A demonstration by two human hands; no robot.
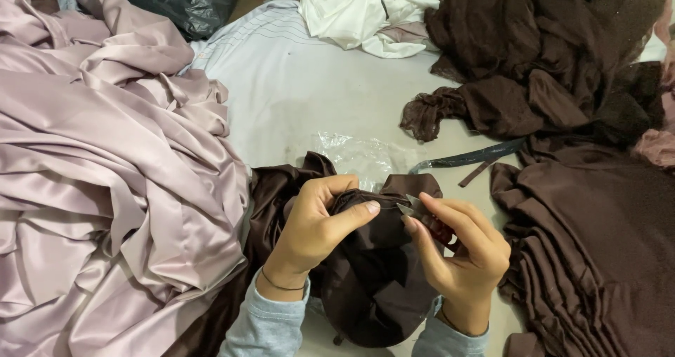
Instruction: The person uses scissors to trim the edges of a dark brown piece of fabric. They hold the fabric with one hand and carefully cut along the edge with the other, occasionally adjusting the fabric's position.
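Nearest to me is the dark brown satin piece [373,272], bunched up in front of my chest between my two grey sleeves [264,325]. My left hand [316,223] is closed around a fold of it, thumb pressed over the top edge and fingers curled under, so the cloth is held taut near the middle. My right hand [460,248] is partly closed as well: thumb and forefinger pinch a small metal snipper [409,206], its tip touching the brown fold just beside my left thumb. A thin dark band sits on my left wrist.

As I judge it, I am at the trimming step, clipping a stray thread or a seam end on this piece. The next move calls for keeping the fold tight with the left hand and bringing the blades only onto the thread, not the satin, since the cloth is slippery and bunched close to the tip.

To the left lies a big heap of pale pink satin [105,167]. Far on the right is a pile of brown lace [534,54], with pleated brown cloth [598,244] nearer. A clear plastic bag [358,156] lies on the white table [302,83] just beyond my hands, and white fabric [358,9] sits at the far edge.
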